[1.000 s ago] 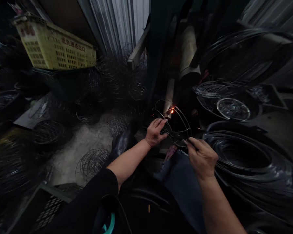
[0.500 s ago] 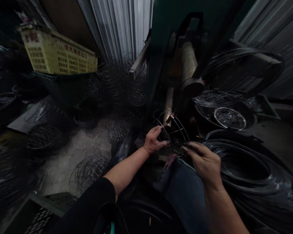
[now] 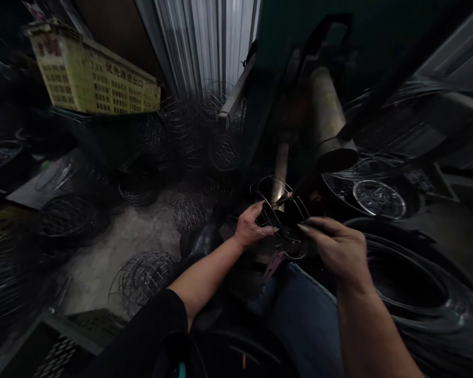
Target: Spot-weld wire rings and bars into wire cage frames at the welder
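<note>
A small wire frame point(image 3: 280, 212) made of rings and curved ribs sits against the tip of a spot-welding machine point(image 3: 326, 113) in front of me. My left hand point(image 3: 251, 227) pinches the frame's left ribs with curled fingers. On the frame's right side my right hand point(image 3: 339, 247) grips its lower ring, fingers closed. No spark shows at the electrode now. My knee in blue jeans point(image 3: 303, 310) lies below the hands.
Several finished wire baskets point(image 3: 144, 273) lie on the concrete floor at left. A yellow plastic crate point(image 3: 90, 73) rests on a dark bin. Big coils of wire rings point(image 3: 410, 273) fill the right side, and a shiny round tray point(image 3: 378, 198) lies behind them.
The welding spark seen a second ago has gone out. Both hands have turned the wire frame slightly against the electrode; the camera has shifted a little.
</note>
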`<state>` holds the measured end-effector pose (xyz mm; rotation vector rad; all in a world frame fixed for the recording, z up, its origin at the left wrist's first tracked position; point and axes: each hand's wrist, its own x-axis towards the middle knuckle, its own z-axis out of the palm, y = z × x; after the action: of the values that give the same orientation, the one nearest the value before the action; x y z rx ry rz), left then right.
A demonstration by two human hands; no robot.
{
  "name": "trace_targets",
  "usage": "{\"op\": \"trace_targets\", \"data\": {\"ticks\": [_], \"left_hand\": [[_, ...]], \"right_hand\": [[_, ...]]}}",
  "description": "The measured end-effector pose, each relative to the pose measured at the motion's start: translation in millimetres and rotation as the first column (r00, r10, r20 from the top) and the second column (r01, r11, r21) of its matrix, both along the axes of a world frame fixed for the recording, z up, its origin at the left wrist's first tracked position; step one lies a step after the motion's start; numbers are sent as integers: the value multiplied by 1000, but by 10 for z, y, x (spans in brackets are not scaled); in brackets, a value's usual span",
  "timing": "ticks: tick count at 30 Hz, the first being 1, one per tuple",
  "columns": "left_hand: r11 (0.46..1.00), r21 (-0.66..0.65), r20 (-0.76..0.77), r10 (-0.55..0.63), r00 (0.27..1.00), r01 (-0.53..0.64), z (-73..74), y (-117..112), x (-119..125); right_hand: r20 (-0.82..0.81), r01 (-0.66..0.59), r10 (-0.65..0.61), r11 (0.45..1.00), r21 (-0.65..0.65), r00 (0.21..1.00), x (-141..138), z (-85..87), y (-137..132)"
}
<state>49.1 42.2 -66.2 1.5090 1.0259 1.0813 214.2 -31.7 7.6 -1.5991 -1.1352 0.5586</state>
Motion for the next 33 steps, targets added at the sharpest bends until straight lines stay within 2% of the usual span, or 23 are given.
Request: {"op": "trace_targets", "data": {"ticks": [4, 8, 13, 15, 20, 27, 33], "left_hand": [[998, -57, 19, -17, 1000, 18, 26, -25, 1], [997, -52, 23, -63, 998, 64, 42, -53, -30], [990, -77, 39, -119, 992, 122, -20, -49, -68], [985, -112, 63, -126, 990, 133, -63, -29, -74], [975, -203, 132, -65, 989, 91, -102, 65, -89], [946, -265, 278, -111, 954, 187, -102, 190, -80], [944, -265, 279, -123, 952, 199, -133, 232, -82]], "right_hand": [[-65, 32, -33, 999, -15, 997, -15, 2, -70], [-163, 39, -37, 999, 7, 986, 22, -40, -289], [-199, 77, -85, 996, -44, 976, 19, 12, -437], [-227, 51, -63, 997, -57, 972, 13, 63, -385], [-367, -147, 95, 982, -116, 925, 11, 146, -144], [-511, -190, 71, 964, -184, 857, -25, 279, 107], [-610, -160, -14, 960, -230, 792, -59, 338, 193]]}}
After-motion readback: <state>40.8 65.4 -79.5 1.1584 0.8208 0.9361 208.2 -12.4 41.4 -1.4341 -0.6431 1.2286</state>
